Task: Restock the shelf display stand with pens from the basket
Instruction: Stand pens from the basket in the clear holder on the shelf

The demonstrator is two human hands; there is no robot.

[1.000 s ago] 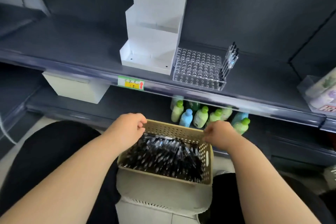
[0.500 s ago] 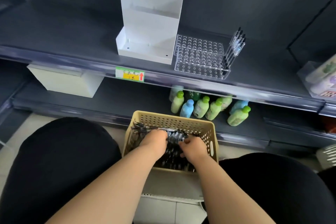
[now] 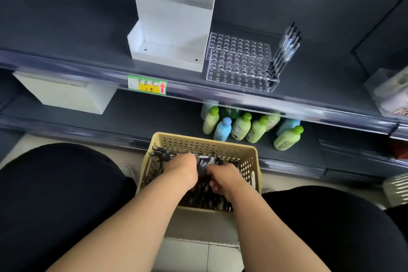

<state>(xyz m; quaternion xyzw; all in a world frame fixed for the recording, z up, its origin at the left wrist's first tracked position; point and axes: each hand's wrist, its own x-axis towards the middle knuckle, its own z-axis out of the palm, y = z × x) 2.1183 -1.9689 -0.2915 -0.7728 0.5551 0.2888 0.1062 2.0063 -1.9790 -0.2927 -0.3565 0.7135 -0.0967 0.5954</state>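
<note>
Beyond basket point(image 3: 205, 140) of pens point(image 3: 159, 153), bottles point(image 3: 241, 127), rack point(image 3: 239, 63).

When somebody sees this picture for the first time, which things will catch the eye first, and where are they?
First, the left hand and right hand, both down among black pens in the tan basket at lower centre. Next, the clear holed stand on the upper shelf, only a few pens at its right end, and the green and blue bottles on the shelf below.
</note>
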